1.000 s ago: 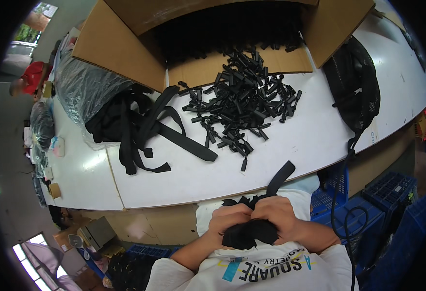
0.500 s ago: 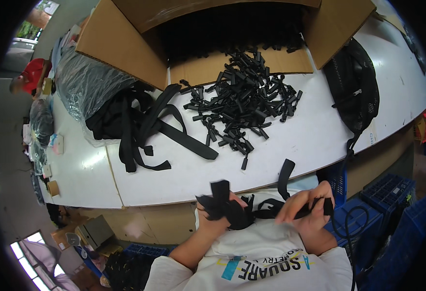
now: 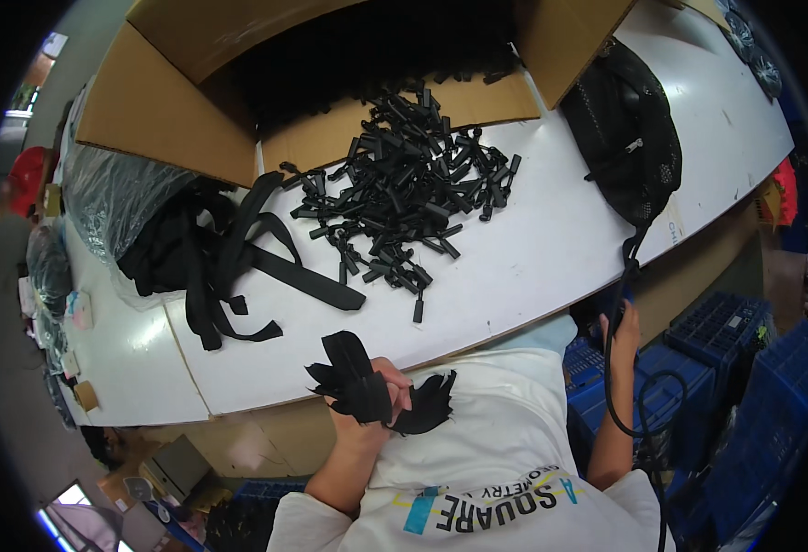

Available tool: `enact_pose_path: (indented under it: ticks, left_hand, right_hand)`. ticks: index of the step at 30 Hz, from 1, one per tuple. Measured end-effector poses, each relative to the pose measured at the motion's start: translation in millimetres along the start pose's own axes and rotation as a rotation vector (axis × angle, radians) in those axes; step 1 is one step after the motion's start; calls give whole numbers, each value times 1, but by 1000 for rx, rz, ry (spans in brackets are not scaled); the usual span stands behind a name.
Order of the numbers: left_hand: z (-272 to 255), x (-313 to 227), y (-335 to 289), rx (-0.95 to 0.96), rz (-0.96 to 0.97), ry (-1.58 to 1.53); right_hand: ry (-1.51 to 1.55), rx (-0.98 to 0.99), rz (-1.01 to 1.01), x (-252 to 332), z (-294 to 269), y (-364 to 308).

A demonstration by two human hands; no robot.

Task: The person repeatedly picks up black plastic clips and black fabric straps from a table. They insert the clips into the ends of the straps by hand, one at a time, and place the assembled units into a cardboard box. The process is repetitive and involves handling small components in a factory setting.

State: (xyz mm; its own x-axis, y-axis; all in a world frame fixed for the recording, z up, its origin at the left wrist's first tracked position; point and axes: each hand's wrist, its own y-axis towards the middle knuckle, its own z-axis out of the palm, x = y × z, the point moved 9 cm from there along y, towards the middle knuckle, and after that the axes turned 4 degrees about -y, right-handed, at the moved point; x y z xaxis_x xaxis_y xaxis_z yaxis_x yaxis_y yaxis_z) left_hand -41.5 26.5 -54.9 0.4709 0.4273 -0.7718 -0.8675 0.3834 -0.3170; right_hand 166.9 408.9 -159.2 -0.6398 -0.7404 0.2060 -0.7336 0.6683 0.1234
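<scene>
My left hand (image 3: 390, 382) is closed around a bundle of short black fabric straps (image 3: 353, 377); their cut ends fan out on both sides of the fist, in front of my white shirt. Off to the right, past the table edge, my right hand (image 3: 631, 328) is over the blue crates, its fingers stretched and apart. A black cord (image 3: 609, 368) passes across it and hides part of the palm. On the white table (image 3: 505, 267) lies a heap of small black plastic pieces with cords (image 3: 404, 184), beyond both hands. Longer black straps (image 3: 303, 276) lie to its left.
An open cardboard box (image 3: 165, 110) stands behind the heap, its inside dark. Clear plastic wrapping (image 3: 100, 193) covers more black fabric at left. A black mesh bag (image 3: 624, 138) with a zip lies at right. Blue crates (image 3: 721, 327) stand below the table's right side.
My right hand has left the straps and swung right and outward to the crates. The left hand has shifted left, still gripping the bundle. The whole view has turned slightly.
</scene>
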Motion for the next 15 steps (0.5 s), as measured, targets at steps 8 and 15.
enact_pose_path:
  ticks: [8,15]
  left_hand:
    - [6,-1,3,68,-28,-81]
    - [32,-10,7,230,-72,-265]
  right_hand:
    - [524,93,-551,193,-81,-33]
    - [1015,627,-839,337,-95,-30]
